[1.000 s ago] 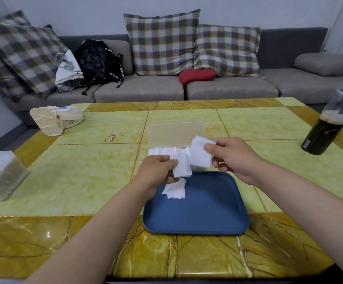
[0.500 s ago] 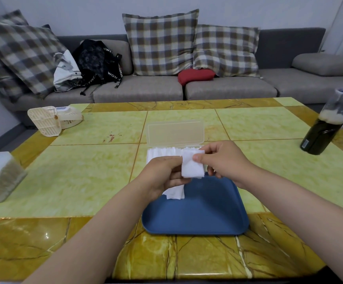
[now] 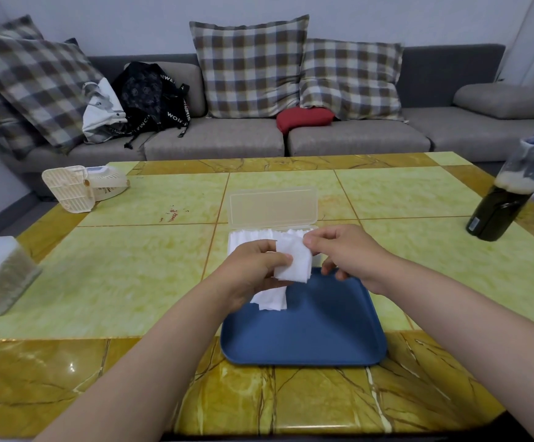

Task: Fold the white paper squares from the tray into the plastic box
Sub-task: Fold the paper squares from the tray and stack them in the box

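- Since 1 s ago my right hand [image 3: 345, 253] has carried the paper square [image 3: 294, 260] in to my left hand [image 3: 253, 266]; both pinch it over the tray's [image 3: 307, 339] far edge.
- My left hand also clamps spare squares [image 3: 272, 299] below.
- Plastic box [image 3: 272, 212] stands open just beyond.

We see a dark bottle [image 3: 495, 212] at the right of the tiled table [image 3: 131, 275], a white fan [image 3: 77, 191] at its left, and plaid cushions [image 3: 249, 68], a black bag [image 3: 151, 94] and a red pillow [image 3: 304, 118] on the grey sofa [image 3: 214, 141].

soft, even indoor light; faint glare on the glossy yellow marble-patterned table [image 3: 68, 365] (near edge); wide-angle bending and slight blur toward the frame edges.
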Available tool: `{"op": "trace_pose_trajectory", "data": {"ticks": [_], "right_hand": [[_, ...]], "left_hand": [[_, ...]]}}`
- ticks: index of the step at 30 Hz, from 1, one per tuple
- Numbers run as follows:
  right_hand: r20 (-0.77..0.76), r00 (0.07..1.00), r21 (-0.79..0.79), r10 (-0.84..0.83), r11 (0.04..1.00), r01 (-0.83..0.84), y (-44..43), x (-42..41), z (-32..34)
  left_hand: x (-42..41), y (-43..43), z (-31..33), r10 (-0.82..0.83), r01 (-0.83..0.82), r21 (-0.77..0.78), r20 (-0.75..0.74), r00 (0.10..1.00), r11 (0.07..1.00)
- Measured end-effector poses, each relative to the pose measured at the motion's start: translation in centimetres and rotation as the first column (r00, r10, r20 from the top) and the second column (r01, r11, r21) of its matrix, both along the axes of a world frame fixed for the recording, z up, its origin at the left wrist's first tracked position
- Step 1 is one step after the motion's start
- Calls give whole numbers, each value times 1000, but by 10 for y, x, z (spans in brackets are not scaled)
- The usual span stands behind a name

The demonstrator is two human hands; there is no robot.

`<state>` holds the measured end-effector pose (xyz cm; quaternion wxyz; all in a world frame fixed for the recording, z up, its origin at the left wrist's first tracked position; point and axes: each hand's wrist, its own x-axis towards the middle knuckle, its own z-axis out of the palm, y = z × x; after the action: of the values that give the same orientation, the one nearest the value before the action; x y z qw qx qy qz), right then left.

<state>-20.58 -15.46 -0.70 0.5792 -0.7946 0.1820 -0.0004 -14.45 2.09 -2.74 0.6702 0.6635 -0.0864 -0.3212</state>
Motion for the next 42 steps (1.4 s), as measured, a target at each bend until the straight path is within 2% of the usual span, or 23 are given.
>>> {"op": "trace_pose_trajectory", "data": {"ticks": [2,4,7,9,12,17,20,25,28,32,34,36,39,41,42], "right_hand": [[-19,999,19,38,999,-38,1,3,0],[-10,999,-35,46,998,-46,2,7,-1],[30,997,-313,68,948,-55,5,13,-5],[17,982,-502,187,851,-154,11,15,-9],[-93,940,-672,328,675,-303,26,19,-16],[-211,947,-856,243,422,-299,52,27,-28],[-285,936,-861,207,374,-345,65,28,-28],[-306,924,-810,230,447,-380,67,19,-29],[-412,868,-674,277,548,-495,60,16,-27],[-433,819,-560,376,600,-571,44,10,-23],[-369,836,-511,406,662,-548,33,6,-18],[-241,883,-455,403,756,-470,20,4,-9],[-33,941,-197,338,920,-337,4,1,7],[46,959,-66,280,959,-277,-1,-1,15],[74,962,-50,264,964,-261,-2,-1,16]], "left_hand": [[0,1,0,-2,2,18,-3,1000,1000],[1,6,1,23,-25,63,23,999,998],[6,20,2,124,-141,153,117,985,978],[10,31,3,172,-208,215,177,969,954],[12,48,1,197,-255,252,235,952,934],[11,58,-3,171,-228,258,226,959,939],[11,57,-1,192,-233,220,196,962,947],[12,50,-2,204,-240,186,192,960,953],[11,44,-2,205,-236,168,180,962,957],[8,39,0,214,-229,126,124,969,965],[8,36,0,224,-238,116,123,967,964],[8,34,-1,242,-258,110,139,960,960],[5,30,-2,248,-266,109,157,956,958],[2,25,-2,215,-232,115,145,966,966],[0,21,-2,181,-198,118,137,974,973]]}}
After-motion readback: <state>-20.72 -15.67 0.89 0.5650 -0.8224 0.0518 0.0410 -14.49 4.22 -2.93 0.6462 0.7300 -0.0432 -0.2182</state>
